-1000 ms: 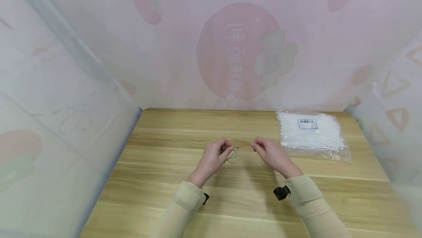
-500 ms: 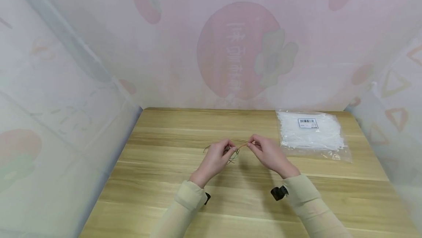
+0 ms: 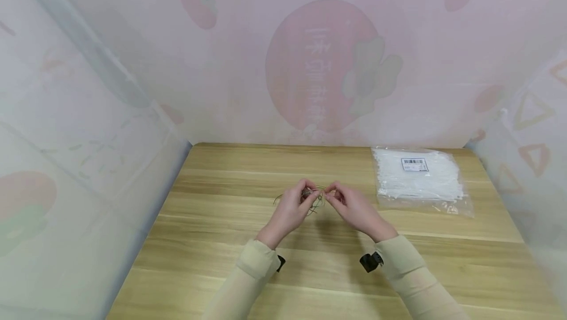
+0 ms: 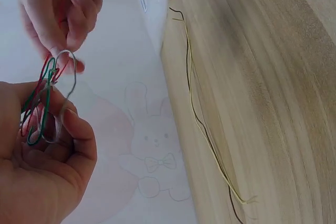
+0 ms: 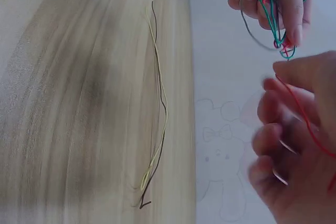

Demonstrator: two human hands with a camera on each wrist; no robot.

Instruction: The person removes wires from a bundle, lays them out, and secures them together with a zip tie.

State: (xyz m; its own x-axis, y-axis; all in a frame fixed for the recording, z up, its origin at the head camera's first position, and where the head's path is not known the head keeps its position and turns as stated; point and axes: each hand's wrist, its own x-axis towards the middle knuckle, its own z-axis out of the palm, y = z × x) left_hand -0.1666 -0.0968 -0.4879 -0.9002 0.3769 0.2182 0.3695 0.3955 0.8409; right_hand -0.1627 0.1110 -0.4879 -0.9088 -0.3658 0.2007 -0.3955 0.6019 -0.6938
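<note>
My left hand (image 3: 290, 209) holds a tangled bunch of thin wires between thumb and fingers. Green wire (image 4: 48, 103) loops in it, along with red strands and a grey wire (image 4: 74, 82) that bows outward. Close beside it, the thumb and forefinger of my right hand (image 3: 354, 209) pinch a red wire (image 5: 307, 116), whose free length trails over the palm in the right wrist view. A small green and red knot (image 5: 283, 45) shows at the left fingertips, just short of the right thumb. Both hands are above the table, fingertips almost meeting.
Yellow wire (image 5: 166, 111) and dark wire (image 4: 236, 211) lie stretched together on the wooden table (image 3: 221, 261), beyond the hands. A clear bag of white strips (image 3: 418, 177) with a barcode label sits at the back right. Printed walls surround the table's back and sides.
My right hand has moved left toward the left hand, and the red stretch between them has shortened. The left hand has shifted only slightly, still holding the bunch.
</note>
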